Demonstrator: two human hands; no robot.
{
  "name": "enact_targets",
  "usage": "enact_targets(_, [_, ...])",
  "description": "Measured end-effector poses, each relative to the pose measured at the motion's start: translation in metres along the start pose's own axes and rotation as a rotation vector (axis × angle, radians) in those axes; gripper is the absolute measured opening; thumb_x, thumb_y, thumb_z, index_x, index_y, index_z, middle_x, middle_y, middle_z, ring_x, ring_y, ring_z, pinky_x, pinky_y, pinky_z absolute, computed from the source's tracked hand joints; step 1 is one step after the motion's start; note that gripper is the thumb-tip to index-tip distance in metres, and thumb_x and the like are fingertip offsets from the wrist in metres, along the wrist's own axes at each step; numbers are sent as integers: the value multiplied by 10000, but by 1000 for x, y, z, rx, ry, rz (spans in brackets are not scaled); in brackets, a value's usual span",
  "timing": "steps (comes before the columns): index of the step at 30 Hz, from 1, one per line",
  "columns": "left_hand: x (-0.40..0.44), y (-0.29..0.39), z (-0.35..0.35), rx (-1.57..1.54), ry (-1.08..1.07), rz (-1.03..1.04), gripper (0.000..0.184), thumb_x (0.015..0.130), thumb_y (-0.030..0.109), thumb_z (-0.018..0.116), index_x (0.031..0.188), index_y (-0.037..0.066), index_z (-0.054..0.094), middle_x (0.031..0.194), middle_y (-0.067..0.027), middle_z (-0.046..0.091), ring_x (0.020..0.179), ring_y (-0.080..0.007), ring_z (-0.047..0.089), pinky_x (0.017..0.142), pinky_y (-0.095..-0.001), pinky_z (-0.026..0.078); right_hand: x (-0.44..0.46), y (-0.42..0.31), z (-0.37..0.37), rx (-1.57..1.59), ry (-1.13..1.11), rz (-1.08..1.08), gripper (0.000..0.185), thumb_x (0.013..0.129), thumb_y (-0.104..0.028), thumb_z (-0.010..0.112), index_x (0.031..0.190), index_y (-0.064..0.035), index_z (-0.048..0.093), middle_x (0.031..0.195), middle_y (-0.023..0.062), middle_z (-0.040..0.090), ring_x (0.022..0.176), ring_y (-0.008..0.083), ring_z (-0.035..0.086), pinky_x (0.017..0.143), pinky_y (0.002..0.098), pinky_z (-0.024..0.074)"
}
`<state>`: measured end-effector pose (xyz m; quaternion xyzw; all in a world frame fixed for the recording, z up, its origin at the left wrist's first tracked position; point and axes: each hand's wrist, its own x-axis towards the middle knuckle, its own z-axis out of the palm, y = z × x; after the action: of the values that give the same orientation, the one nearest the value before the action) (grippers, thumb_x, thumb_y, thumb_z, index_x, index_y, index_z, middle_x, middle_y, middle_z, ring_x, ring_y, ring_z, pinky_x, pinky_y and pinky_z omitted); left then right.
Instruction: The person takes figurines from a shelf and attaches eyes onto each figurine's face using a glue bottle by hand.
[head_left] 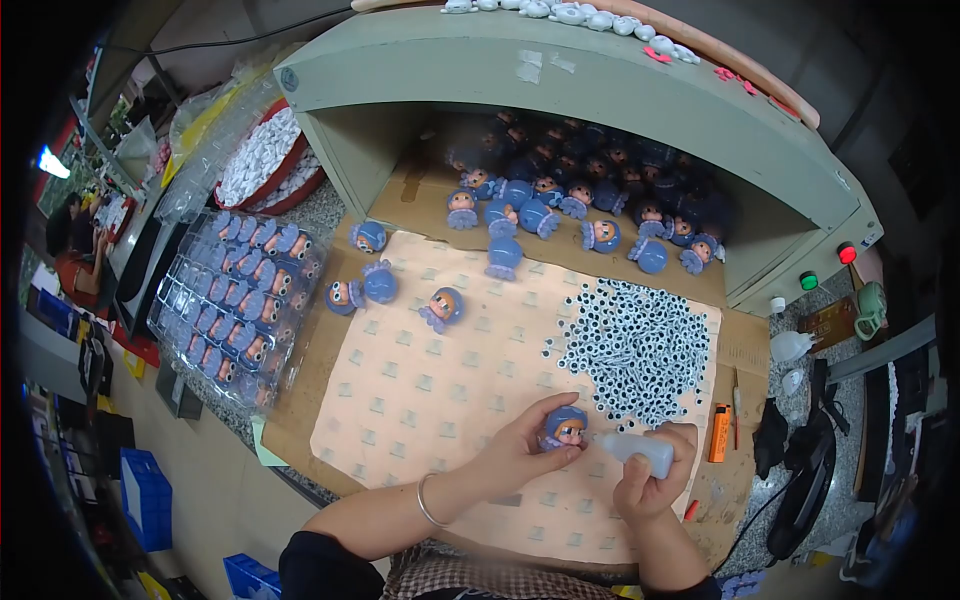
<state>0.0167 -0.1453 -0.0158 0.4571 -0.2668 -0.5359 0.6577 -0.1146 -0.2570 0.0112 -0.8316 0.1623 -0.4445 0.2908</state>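
My left hand (522, 446) is closed around a small doll head (566, 428) with a blue hood, its face turned to the right. In my right hand (655, 476) is a translucent squeeze bottle (640, 450), its nozzle pointing left, close to the doll's face. Whether the nozzle touches the face I cannot tell. Just beyond my right hand lies a large pile of small black-and-white doll eyes (640, 350) on the peach cloth (450, 390). Several more blue-hooded doll heads, such as one (443, 308) lying on the cloth, are scattered farther back.
A green metal cabinet (560, 85) stands over many doll heads at the back. Stacked clear trays (235, 310) of doll heads sit at left, near a red basin (270, 165) of white pieces. An orange lighter (719, 432) lies at right. Another person (80, 250) sits far left.
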Motion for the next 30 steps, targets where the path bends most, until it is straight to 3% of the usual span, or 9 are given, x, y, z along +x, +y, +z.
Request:
enact_targets(4, [-1, 3, 1, 18, 0, -2, 585, 804, -21, 551, 1305, 75, 264, 1080, -72, 459, 969, -121, 506, 842, -244, 446, 4, -2, 0, -21, -28, -18, 260, 823, -215, 479, 932, 12, 415, 823, 113, 416, 730, 175, 392, 636, 277, 353])
enact_targets(7, [0, 3, 1, 28, 1, 5, 584, 803, -22, 550, 1303, 74, 265, 1089, -76, 457, 974, -126, 509, 847, -246, 446, 3, -1, 2, 24, 41, -1, 271, 772, -197, 577, 912, 10, 475, 787, 123, 469, 700, 219, 446, 618, 296, 382])
enact_targets(10, [0, 0, -1, 36, -9, 28, 582, 803, -21, 550, 1302, 69, 264, 1103, -83, 453, 982, -136, 513, 849, -251, 447, -8, 8, 1, 95, 51, 165, 271, 789, -187, 559, 930, 19, 455, 816, 126, 464, 691, 187, 458, 575, 280, 413])
enact_targets(13, [-1, 3, 1, 12, -2, -2, 579, 805, -17, 549, 1300, 61, 260, 1115, -92, 448, 990, -148, 516, 849, -256, 449, 4, -2, 4, 528, 222, 410, 253, 813, -125, 523, 995, 24, 430, 841, 118, 461, 703, 163, 508, 539, 260, 484])
enact_targets(16, [-2, 7, 1, 6, 7, -46, 578, 807, -5, 552, 1299, 53, 254, 1121, -98, 445, 995, -155, 517, 849, -259, 450, 28, -22, 4, 572, 301, 606, 259, 822, -33, 486, 1061, 22, 401, 840, 85, 460, 756, 170, 566, 541, 253, 540])
enact_targets(20, [-2, 6, 1, 40, 1, -40, 573, 807, 27, 567, 1291, 48, 262, 1123, -102, 445, 998, -156, 516, 849, -265, 449, 29, -6, -17, 650, 49, 782, 291, 805, 44, 483, 1081, 17, 396, 937, 95, 499, 838, 212, 593, 585, 285, 549])
enact_targets(25, [-3, 0, -1, 55, -89, -44, 561, 805, 58, 584, 1279, 48, 282, 1111, -97, 452, 1002, -143, 504, 839, -259, 443, 63, 4, 2, 484, -348, 745, 162, 796, -27, 535, 945, 5, 479, 899, 112, 543, 764, 199, 608, 554, 298, 512])
enact_targets(29, [-7, 1, -5, 69, -247, -26, 550, 797, -3, 560, 1276, 56, 295, 1169, -98, 427, 1027, -189, 515, 864, -291, 432, 85, 28, 60, -96, -628, 339, 124, 775, -92, 559, 850, 6, 553, 790, 136, 559, 638, 216, 608, 533, 317, 485])
enact_targets(30, [-8, 3, -5, 39, -295, -51, 554, 795, -2, 564, 1276, 54, 295, 1170, -96, 425, 1031, -182, 506, 866, -291, 430, 85, 28, 70, -192, -658, 262, 149, 764, -117, 568, 845, 7, 552, 799, 159, 557, 652, 269, 598, 560, 349, 485])
